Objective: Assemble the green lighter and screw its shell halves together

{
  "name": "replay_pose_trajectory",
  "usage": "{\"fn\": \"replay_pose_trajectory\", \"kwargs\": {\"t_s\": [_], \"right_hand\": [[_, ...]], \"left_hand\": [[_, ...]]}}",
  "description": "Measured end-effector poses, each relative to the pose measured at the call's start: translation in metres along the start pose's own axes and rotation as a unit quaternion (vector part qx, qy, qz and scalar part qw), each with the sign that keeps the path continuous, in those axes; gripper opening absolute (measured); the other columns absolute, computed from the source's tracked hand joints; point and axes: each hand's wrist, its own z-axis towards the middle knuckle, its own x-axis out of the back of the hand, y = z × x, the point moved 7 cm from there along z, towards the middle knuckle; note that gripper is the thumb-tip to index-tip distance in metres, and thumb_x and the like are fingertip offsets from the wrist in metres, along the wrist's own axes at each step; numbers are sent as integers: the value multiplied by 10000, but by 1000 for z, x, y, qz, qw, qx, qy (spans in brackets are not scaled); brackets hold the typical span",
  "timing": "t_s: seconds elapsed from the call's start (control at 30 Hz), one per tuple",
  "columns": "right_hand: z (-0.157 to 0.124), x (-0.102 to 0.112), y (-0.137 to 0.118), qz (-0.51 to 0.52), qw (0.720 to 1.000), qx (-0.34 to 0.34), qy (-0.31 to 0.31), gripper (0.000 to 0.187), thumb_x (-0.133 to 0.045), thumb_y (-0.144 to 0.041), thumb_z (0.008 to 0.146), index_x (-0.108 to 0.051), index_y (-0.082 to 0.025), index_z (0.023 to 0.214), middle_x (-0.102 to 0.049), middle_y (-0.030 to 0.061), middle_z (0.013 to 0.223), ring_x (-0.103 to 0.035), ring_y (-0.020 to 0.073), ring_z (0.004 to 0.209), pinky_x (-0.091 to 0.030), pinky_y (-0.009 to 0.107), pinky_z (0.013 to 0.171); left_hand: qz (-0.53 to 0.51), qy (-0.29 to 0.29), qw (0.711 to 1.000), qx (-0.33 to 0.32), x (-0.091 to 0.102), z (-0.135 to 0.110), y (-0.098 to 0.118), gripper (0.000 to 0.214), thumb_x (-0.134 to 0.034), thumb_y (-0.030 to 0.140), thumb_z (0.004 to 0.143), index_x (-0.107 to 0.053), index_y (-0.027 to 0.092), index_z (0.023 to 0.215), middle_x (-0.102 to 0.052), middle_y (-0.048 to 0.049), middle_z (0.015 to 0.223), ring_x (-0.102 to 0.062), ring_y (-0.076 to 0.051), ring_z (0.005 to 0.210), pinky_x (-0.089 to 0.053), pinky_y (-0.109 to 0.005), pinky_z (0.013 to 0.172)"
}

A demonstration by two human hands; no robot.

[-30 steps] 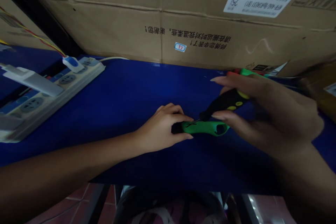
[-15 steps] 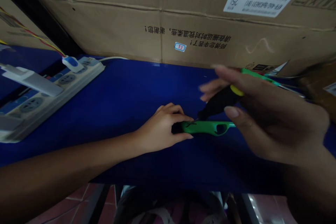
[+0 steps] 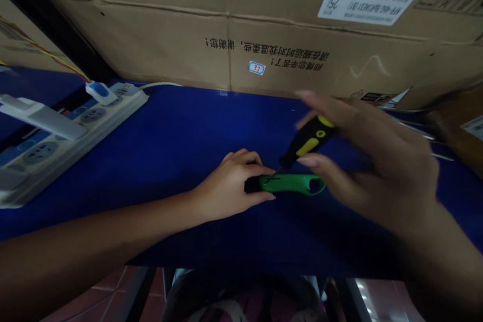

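A green long-reach lighter (image 3: 290,183) lies flat on the blue tabletop (image 3: 181,131), its trigger opening towards the right. My left hand (image 3: 236,183) grips its left end between thumb and fingers. Its right end is hidden behind my right hand (image 3: 377,161), which is slightly blurred. That hand holds the handle of a black and yellow screwdriver (image 3: 307,142), tilted, with its thumb below and fingers above. The thin shaft slants down to the lighter's upper face close to my left fingertips, where a dark slot-like mark shows.
A power strip (image 3: 113,119) with plugs and cables runs along the left side. Large cardboard boxes (image 3: 158,35) form a wall at the back. Thin metal items (image 3: 417,130) lie behind my right hand, beside another box (image 3: 458,121) at the right.
My right hand has moved a little to the left and the screwdriver handle has turned, so its yellow panels now show. The left hand and the lighter stay nearly still.
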Motion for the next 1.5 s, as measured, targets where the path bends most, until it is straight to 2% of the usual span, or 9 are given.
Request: {"fn": "replay_pose_trajectory", "kwargs": {"t_s": [0.23,0.43,0.57,0.7,0.87,1.07,1.2,1.37,1.5], "right_hand": [[-1,6,-5,-11,999,32,29,550,-752,-201,856,-615,-312,1377,-753,20,1111,-706,251,1038,-619,389,894],[3,-1,-6,25,999,18,-36,531,-602,-133,931,-547,-239,1448,-685,72,1320,-689,258,1145,-584,428,997],[4,13,-10,-41,995,55,68,350,-748,-202,865,-713,-234,1211,-763,29,1080,-724,205,993,-622,333,895],[5,4,-7,28,999,25,-29,449,-585,-128,943,-621,-254,1372,-675,25,1361,-688,222,1164,-578,373,1018],[2,18,-10,-68,995,31,65,269,-739,-266,881,-735,-287,1150,-753,3,999,-725,180,886,-620,267,748],[1,3,-11,19,996,30,-79,529,-552,-134,957,-512,-261,1469,-657,26,1385,-678,226,1186,-550,382,1065],[2,9,-15,-37,998,45,17,320,-767,-223,850,-692,-211,1160,-768,15,992,-740,211,951,-581,310,997],[0,-4,-13,-24,998,31,-47,599,-610,-159,937,-440,-184,1512,-661,93,1360,-671,252,1185,-551,400,1051],[-1,-1,-11,-32,999,22,-4,537,-679,-229,911,-554,-279,1430,-748,37,1110,-716,258,1056,-608,406,943]], "left_hand": [[-6,1,1000,-2,1,1,1,345,-814,370,828,-735,224,1131,-641,-37,1006,-597,-233,991,-432,-439,924],[-10,-1,1000,2,1,1,0,326,-814,368,827,-743,220,1108,-637,-39,1013,-594,-231,993,-435,-447,946],[0,6,1000,3,1,1,0,355,-824,380,814,-738,235,1126,-644,-43,1026,-597,-243,1014,-428,-468,968],[-8,-6,1000,8,0,1,0,342,-810,388,829,-736,237,1127,-647,-44,1028,-595,-232,1000,-439,-455,960],[-1,2,1000,5,1,1,0,351,-820,381,816,-736,240,1126,-649,-42,1009,-598,-236,993,-444,-455,943],[-8,2,1000,5,0,1,-1,321,-814,390,820,-744,245,1097,-661,-44,1023,-607,-238,999,-451,-460,966],[-2,6,1000,4,0,1,-1,339,-800,390,833,-735,247,1134,-662,-51,1034,-608,-244,1002,-451,-460,954],[-2,1,1000,2,0,0,0,344,-806,393,827,-733,247,1130,-673,-53,1052,-610,-243,1010,-457,-455,950],[-1,12,1000,-2,0,0,-1,344,-799,411,833,-733,252,1131,-677,-58,1089,-613,-255,1036,-449,-469,965]]}}
